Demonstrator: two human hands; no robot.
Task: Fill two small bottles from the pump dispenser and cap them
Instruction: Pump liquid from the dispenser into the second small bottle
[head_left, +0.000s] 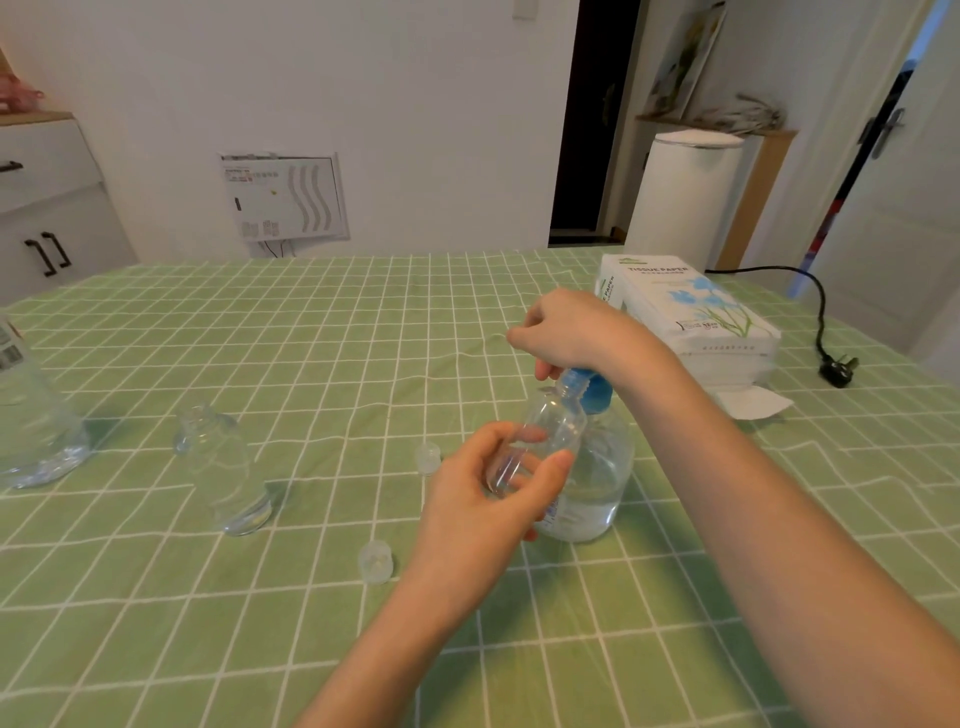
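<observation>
Pump dispenser half-hidden behind held bottle.

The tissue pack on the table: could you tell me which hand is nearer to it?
Right. The right hand sits on the blue pump, just left of the tissue pack. The left hand holds a small bottle lower down, farther from the pack.

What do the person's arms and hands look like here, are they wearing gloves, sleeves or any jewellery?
Both are bare. The left hand and right hand have no gloves, and no rings show on the fingers in view. Both forearms are uncovered right to the picture's edge, so no sleeve shows. No watch, bracelet or marking shows at either wrist.
</observation>
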